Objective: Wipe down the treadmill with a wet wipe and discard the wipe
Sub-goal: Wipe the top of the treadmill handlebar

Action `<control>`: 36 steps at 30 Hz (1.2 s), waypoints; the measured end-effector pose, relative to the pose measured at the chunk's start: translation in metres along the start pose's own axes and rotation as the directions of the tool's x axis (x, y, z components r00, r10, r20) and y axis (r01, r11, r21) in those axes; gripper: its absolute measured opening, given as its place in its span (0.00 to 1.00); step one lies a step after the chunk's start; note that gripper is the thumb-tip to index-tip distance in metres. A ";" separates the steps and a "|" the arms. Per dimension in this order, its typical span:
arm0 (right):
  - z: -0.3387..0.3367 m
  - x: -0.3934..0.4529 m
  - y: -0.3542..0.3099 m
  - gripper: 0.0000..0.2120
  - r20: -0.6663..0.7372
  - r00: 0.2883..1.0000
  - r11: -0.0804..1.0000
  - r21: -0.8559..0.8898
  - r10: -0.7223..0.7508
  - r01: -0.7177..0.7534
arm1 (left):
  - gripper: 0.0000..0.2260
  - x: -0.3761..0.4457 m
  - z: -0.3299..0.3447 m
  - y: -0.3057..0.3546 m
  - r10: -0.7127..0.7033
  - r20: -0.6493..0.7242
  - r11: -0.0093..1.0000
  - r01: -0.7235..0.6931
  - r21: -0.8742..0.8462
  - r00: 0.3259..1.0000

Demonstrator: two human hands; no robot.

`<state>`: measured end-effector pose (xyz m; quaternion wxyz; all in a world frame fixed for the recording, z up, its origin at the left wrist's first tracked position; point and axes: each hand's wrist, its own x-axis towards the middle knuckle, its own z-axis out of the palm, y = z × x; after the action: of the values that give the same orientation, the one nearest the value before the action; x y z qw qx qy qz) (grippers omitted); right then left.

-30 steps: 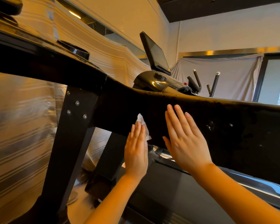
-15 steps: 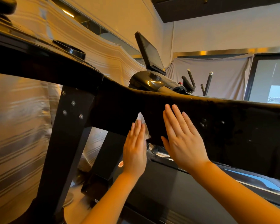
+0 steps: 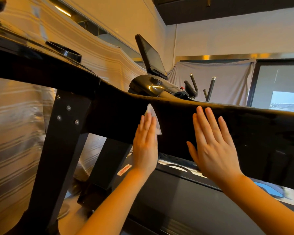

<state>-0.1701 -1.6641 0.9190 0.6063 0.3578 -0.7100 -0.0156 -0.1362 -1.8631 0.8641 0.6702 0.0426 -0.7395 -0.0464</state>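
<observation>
The black treadmill fills the view; its wide side rail [image 3: 255, 133] runs from the left upright [image 3: 63, 138] toward the right. My left hand [image 3: 145, 145] lies flat with straight fingers on the rail and presses a white wet wipe [image 3: 152, 113] against it; the wipe shows above and to the right of the fingertips. My right hand [image 3: 212, 148] rests flat on the same rail, further right, fingers spread and holding nothing. The running belt [image 3: 185, 206] lies below the rail.
A second machine's console with a tilted screen [image 3: 150, 56] and upright handles [image 3: 210, 88] stands beyond the rail. A cup holder ring [image 3: 64, 52] sits on the near console at upper left. Striped cloth [image 3: 12, 133] covers the left wall, grey cloth the back wall.
My left hand with the wipe has slid a little upward on the rail. My right hand has moved further right, so the gap between the hands is wider.
</observation>
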 end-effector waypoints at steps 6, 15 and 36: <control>0.000 -0.005 0.005 0.33 0.014 1.000 1.000 -0.010 -0.011 0.011 | 0.24 0.007 -0.005 -0.016 -0.039 -0.002 0.999 0.039 0.000 0.999; -0.001 -0.009 0.010 0.32 0.006 1.000 1.000 0.005 -0.013 0.013 | 0.21 0.063 -0.009 0.021 0.089 -0.013 0.992 -0.090 -0.085 0.996; -0.001 -0.023 0.023 0.34 -0.001 1.000 0.999 -0.033 0.019 -0.019 | 0.26 0.087 -0.024 0.002 -0.018 -0.002 0.993 0.018 0.118 1.000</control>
<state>-0.1805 -1.6347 0.9105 0.6124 0.3407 -0.7130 -0.0215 -0.1209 -1.8726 0.9524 0.6664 0.0889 -0.7403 -0.0086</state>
